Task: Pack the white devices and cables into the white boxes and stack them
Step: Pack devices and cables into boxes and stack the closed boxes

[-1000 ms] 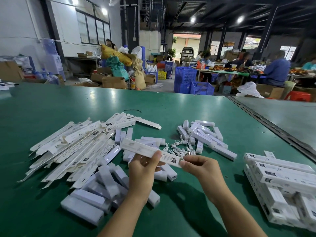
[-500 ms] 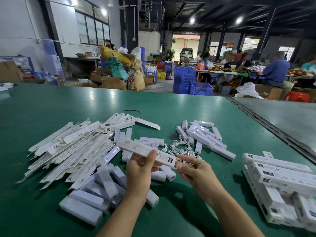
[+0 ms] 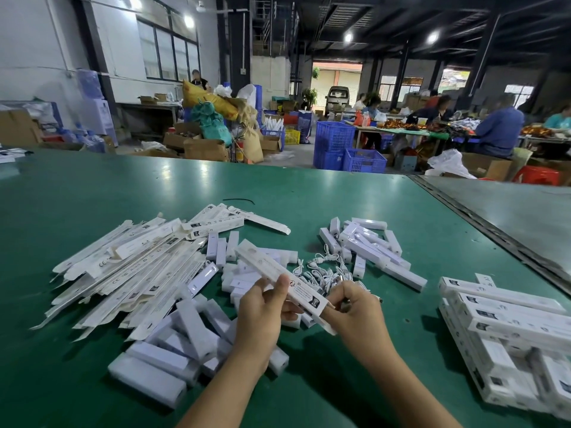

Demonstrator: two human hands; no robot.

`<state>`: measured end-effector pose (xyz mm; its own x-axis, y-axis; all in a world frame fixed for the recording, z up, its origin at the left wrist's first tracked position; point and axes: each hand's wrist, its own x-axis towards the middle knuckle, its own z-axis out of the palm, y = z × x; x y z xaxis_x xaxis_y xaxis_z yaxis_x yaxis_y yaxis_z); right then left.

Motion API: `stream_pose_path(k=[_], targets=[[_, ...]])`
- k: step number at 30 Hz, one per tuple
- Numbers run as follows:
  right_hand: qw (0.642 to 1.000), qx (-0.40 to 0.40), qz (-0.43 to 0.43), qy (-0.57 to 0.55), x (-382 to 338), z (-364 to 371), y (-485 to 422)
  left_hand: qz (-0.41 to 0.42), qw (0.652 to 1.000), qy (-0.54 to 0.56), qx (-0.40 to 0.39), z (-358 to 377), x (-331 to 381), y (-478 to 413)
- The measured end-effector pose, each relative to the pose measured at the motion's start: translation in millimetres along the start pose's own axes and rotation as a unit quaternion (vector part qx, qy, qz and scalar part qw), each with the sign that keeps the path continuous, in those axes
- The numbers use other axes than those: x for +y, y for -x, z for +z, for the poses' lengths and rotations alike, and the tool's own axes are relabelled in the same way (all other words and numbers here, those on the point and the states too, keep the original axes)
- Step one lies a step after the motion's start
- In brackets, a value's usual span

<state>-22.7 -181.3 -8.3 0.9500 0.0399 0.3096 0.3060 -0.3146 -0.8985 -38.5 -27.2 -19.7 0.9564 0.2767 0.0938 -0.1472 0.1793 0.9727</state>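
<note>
Loose white devices [image 3: 173, 350] lie nearest on the green table [image 3: 309, 393], with closed boxes [image 3: 509, 316] stacked at the right, their contents hidden. The left hand [image 3: 262, 316] grips a long white box [image 3: 272, 273] mid-length, thumb on top, and the right hand [image 3: 355, 307] pinches its near end. Cables [image 3: 321, 270] lie just beyond, and flat boxes [image 3: 133, 267] lie farther left.

Round ceiling lamps [image 3: 348, 37] light the dark-roofed hall, with tall windows [image 3: 167, 55] in the white left wall [image 3: 31, 41]. Blue plastic crates [image 3: 333, 143] stand on the far floor [image 3: 296, 156].

bright ceiling lamps glare on the table [image 3: 123, 196] — edges warp.
</note>
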Motion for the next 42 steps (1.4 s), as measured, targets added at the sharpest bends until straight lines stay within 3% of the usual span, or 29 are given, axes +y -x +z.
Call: stream_pose_path(k=[8,13,18,24,29,37,42], targets=[[0.997,0.037,0.023,-0.062,2.7,1.5,-0.6,0.101,0.973,-0.182,-0.099,1.6,-2.0,12.6],[0.996,0.014,0.022,-0.082,3.2,1.7,0.5,0.109,0.966,-0.216,-0.095,-0.3,0.6,13.6],[0.993,-0.010,-0.019,-0.118,1.0,4.3,3.7,0.093,0.969,-0.208,-0.096,-2.0,5.7,11.8],[0.985,-0.029,-0.151,-0.074,-5.7,1.2,8.4,0.087,0.968,-0.219,-0.088,-2.4,7.3,13.1],[0.970,-0.089,-0.212,-0.080,-5.5,-7.7,7.6,0.114,0.970,-0.208,-0.054,-2.3,7.0,13.7],[0.966,-0.163,-0.190,-0.066,-5.9,-11.7,6.1,0.104,0.983,-0.143,-0.041,-6.9,6.0,7.6],[0.969,-0.144,-0.192,-0.053,-3.5,-10.8,3.9,0.098,0.984,-0.139,-0.055,-6.7,5.4,7.4]])
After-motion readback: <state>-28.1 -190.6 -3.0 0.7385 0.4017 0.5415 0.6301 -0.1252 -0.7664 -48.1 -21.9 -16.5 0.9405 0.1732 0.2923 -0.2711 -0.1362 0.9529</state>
